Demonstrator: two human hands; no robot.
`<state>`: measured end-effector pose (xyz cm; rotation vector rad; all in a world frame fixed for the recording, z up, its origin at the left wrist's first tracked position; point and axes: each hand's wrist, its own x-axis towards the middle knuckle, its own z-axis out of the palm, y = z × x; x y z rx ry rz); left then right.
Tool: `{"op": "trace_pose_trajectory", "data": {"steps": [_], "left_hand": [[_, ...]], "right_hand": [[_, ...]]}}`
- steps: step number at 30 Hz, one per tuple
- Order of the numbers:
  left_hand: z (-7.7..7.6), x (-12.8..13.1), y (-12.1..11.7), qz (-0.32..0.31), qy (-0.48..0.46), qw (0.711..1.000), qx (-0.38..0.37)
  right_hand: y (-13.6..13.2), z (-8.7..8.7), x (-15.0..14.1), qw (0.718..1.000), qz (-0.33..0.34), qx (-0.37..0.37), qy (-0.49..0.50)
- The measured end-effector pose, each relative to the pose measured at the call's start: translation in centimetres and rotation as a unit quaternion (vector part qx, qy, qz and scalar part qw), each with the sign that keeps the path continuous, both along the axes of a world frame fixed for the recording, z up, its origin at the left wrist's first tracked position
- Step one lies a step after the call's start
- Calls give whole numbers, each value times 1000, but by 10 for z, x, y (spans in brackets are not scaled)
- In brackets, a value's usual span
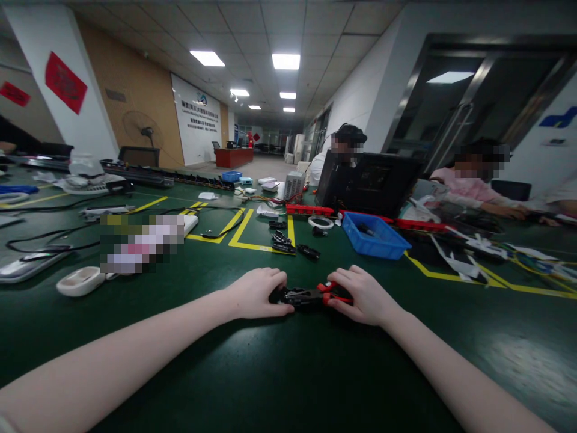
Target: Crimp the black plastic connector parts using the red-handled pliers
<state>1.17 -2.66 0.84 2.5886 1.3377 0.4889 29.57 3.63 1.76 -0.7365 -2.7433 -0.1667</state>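
Observation:
My right hand is closed around the red handles of a pair of pliers, whose dark jaws point left. Between thumb and fingers, my left hand grips a small black part, right at the tip of the pliers. The jaws reach onto or against this part; its exact kind cannot be made out. Both hands rest low over the green table. Just beyond them lie several similar black parts, some within a yellow taped outline, and one outside it.
A blue bin with a dark item inside stands beyond my right hand. Red power strips run behind it, near a white ring and a large black monitor. Cables and a white device lie left. Two people sit across the table.

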Motion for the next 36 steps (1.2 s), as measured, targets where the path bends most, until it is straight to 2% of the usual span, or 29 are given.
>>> {"op": "trace_pose_trajectory", "data": {"steps": [7, 15, 36], "left_hand": [[-2, -6, 5, -47, 20, 999, 10], [-6, -8, 5, -40, -21, 999, -2], [-6, -7, 3, -38, -27, 999, -19]], "right_hand": [[-1, 1, 1, 1000, 1, -12, -1], [-3, 0, -1, 1000, -4, -8, -5], [-4, 3, 1, 1000, -16, -13, -13]]}}
